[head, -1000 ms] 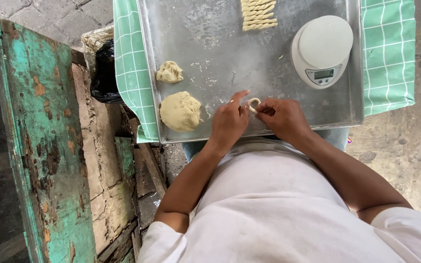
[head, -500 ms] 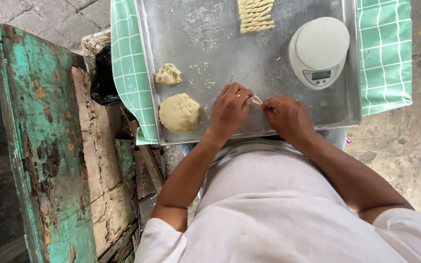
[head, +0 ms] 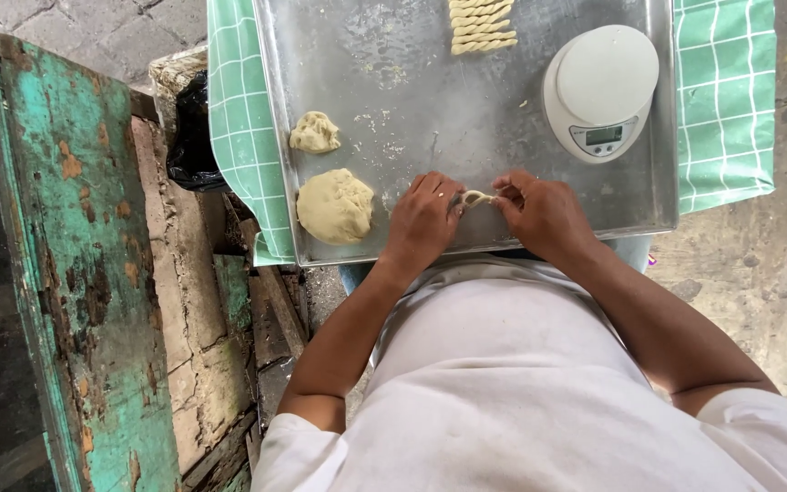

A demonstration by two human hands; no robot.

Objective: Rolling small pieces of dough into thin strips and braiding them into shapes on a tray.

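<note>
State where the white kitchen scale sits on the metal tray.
In the head view, the white kitchen scale sits in the tray's far right part, beyond the right hand and right of the twisted dough sticks.

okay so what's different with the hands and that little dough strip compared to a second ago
The left hand and right hand have drawn slightly apart along the near edge of the metal tray. The dough strip, earlier curled in a loop at the fingertips, is now pulled out into a short twist between both hands. The big dough ball, the small lump, the finished twists and the scale stayed put.
</note>
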